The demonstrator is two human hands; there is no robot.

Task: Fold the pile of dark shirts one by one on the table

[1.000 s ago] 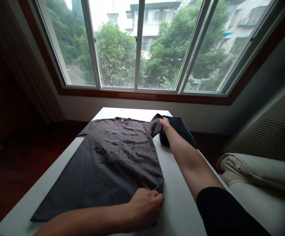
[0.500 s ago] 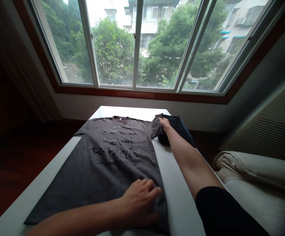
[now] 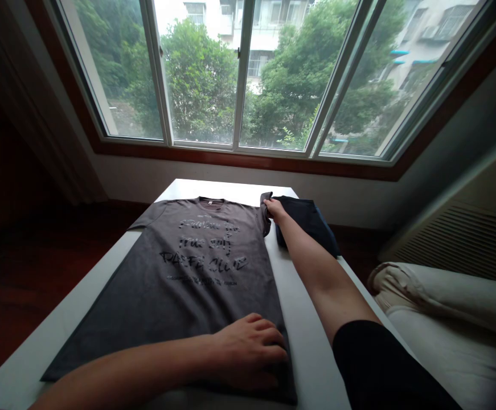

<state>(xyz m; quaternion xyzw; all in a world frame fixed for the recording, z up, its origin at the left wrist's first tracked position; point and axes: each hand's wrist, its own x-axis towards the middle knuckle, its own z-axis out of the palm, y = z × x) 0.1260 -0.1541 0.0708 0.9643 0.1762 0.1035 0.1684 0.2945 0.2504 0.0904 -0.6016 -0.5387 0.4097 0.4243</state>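
A dark grey T-shirt (image 3: 145,302) with printed lettering lies spread face up on a white table (image 3: 316,341), its collar toward the window. My right hand (image 3: 274,209) pinches the sleeve on the right and holds it lifted and folded in toward the shoulder. Low on the shirt, near its right edge by the hem, my left hand (image 3: 251,352) rests palm down on the cloth, its fingers slightly bent and holding nothing. A folded dark navy garment (image 3: 305,219) lies on the table just beyond my right hand and forearm.
Beyond the table's far edge is a wall with a wide window (image 3: 239,85) in a red-brown frame. Cream rolled bedding (image 3: 453,296) lies at the right, close to the table. A curtain hangs at the left above the dark red floor (image 3: 29,267).
My right hand has moved left with the sleeve, which is now folded in rather than stretched out. My left hand has shifted slightly right, its fingers flatter on the shirt.
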